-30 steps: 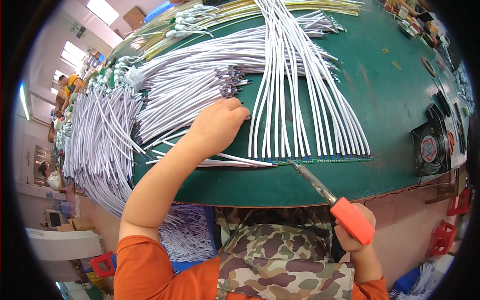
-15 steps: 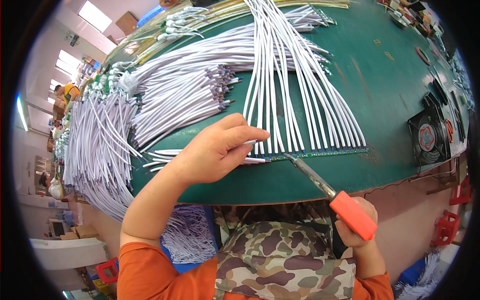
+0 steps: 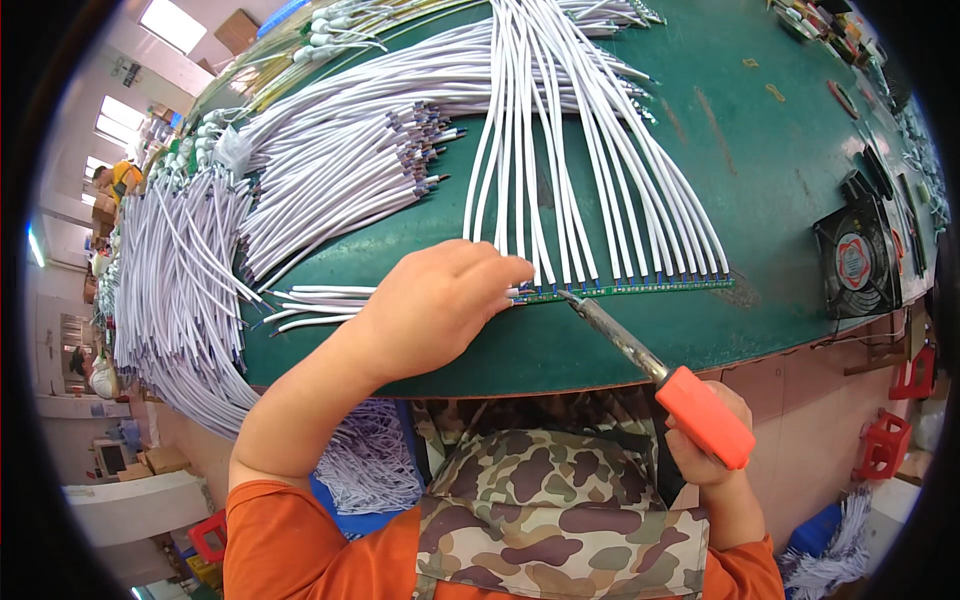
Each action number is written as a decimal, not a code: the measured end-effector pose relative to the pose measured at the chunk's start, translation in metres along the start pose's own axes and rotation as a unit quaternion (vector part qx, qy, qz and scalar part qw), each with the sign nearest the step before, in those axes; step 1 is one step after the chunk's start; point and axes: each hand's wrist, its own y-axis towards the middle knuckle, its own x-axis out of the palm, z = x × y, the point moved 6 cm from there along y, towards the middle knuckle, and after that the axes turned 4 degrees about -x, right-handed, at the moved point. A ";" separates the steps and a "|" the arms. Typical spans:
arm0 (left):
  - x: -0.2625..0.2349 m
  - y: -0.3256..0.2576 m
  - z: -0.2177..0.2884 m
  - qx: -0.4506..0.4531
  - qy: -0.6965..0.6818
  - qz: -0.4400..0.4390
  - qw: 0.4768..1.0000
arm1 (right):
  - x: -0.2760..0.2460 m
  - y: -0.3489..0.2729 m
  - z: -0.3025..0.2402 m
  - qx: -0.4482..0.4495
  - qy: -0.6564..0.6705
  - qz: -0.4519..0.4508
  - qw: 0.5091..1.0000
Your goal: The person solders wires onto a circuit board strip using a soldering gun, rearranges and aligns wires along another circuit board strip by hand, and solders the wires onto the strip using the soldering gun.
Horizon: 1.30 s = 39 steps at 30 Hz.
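Your right hand point(image 3: 712, 440) is wrapped around the orange handle of one soldering iron point(image 3: 660, 375), fingers pressed shut on it, just off the near edge of the green table point(image 3: 780, 190). The iron's long axis runs on a slant: handle low and toward your right, dark metal shaft rising up and to your left, tip pointing at the circuit strip point(image 3: 640, 289). The tip sits at or just above the strip; whether it touches is too fine to tell.

That strip is a single narrow green board, lying along the near edge of the table, its long axis running left to right with a slight bend from the lens. A fan of white cables point(image 3: 590, 170) reaches it from the far side, each ending at the strip with a small blue tip; there are too many, packed too close, to count surely.

Your left hand point(image 3: 435, 305) lies palm down on the table at the strip's left end, fingers together and curled, fingertips pressing down at the strip; whether they pinch a cable is hidden.

To its left a few loose white cables point(image 3: 315, 305) lie flat. Further left a big heap point(image 3: 175, 290) spills over the left edge. One black fan point(image 3: 855, 265) sits near the right edge.
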 end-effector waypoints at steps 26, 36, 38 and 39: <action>0.019 -0.006 0.002 0.090 0.103 0.046 0.990 | 0.014 0.009 0.004 0.027 0.022 -0.033 0.999; 0.020 -0.005 0.003 0.088 0.108 0.036 0.990 | 0.015 0.013 0.002 -0.009 -0.002 -0.052 0.999; 0.020 -0.005 0.003 0.087 0.110 0.034 0.990 | 0.016 0.013 0.002 -0.011 0.001 -0.058 0.998; 0.020 -0.005 0.003 0.088 0.111 0.032 0.989 | 0.016 0.013 0.001 -0.025 -0.011 -0.049 0.998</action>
